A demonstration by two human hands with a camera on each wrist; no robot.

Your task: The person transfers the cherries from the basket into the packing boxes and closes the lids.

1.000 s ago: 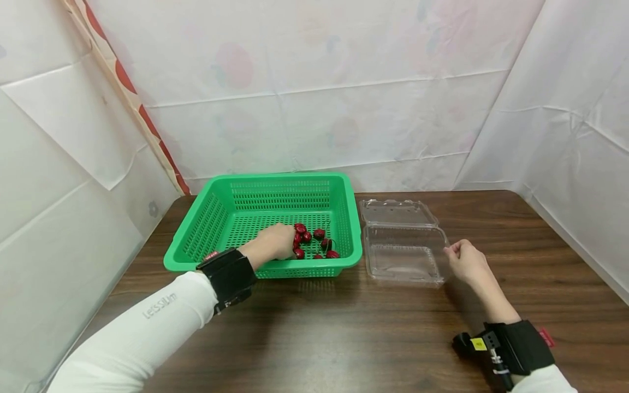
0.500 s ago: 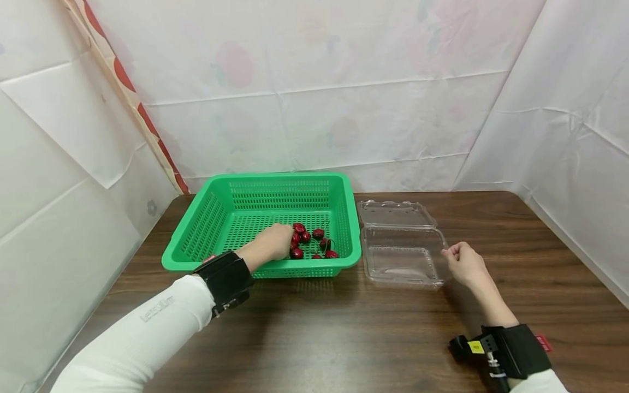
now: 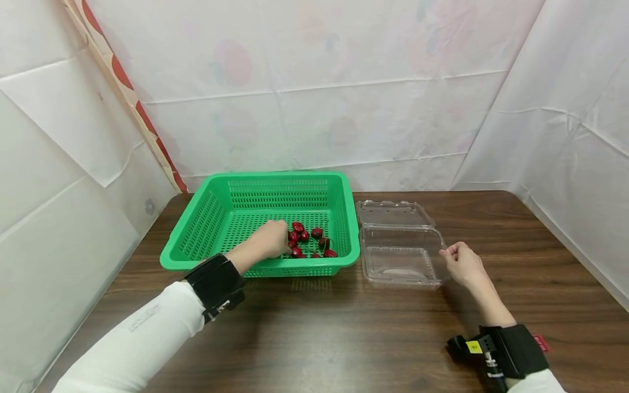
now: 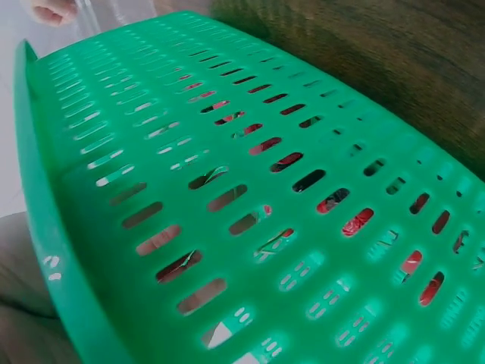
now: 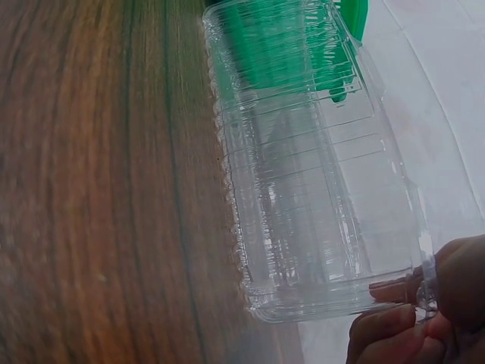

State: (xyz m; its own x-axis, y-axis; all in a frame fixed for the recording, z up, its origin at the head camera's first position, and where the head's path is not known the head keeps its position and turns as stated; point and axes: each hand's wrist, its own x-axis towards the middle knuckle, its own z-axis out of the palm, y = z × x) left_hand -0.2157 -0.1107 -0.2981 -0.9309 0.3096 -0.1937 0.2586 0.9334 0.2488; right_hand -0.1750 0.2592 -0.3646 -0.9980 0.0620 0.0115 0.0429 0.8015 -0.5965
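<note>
Cherries, dark red, some with stems: loose group on the floor of the green basket, toward its front right corner. Basket: slotted plastic, on the counter. Clear box: just right of the basket, lid laid back on the far side, no fruit seen inside. Left hand: reaching over the basket's front rim, at the left edge of the group; fingertips hidden behind the hand and the basket wall, so whether they grasp a cherry cannot be told. Right hand: thumb and fingers pinching the box's right rim. Step in hand, as judged: picking fruit while the box is steadied. Handling notes: take each cherry round its body, lightly, as firm pressure may bruise it; free any tangled stem before lifting; raise the hand well above the rim; keep the right pinch gentle, since thin plastic probably flexes and slides easily.
</note>
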